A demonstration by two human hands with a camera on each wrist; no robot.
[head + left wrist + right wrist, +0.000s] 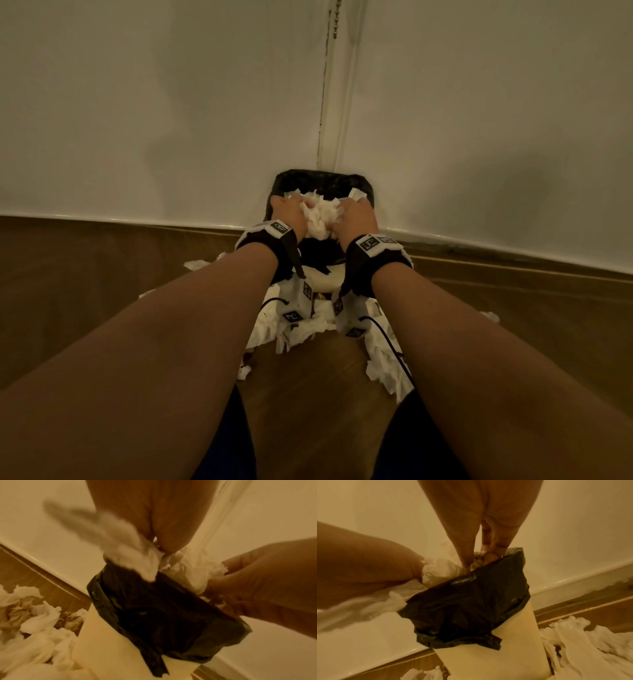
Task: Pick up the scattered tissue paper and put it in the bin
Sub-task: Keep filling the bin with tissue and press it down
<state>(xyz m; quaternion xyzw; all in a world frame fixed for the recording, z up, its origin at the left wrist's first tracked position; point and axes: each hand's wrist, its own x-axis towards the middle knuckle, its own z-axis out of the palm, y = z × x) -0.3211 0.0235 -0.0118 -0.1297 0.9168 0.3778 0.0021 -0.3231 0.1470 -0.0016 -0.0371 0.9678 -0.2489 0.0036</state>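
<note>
Tissue wad [317, 214] squeezed between both hands' grip — over the bin [322, 183].

Both forearms are bare; no sleeves reach the wrists. Each wrist carries a black strap [274, 248] with a white block on top, printed with a square black-and-white marker [369, 244]. Below each strap hangs a white housing [295, 308] bearing further square markers on its faces (one per visible side). A thin black cable [387, 337] leaves the right wrist's housing and runs back along the forearm; a short black cable loops from the left wrist's housing. Dark clothing [219, 448] shows below the arms.
</note>
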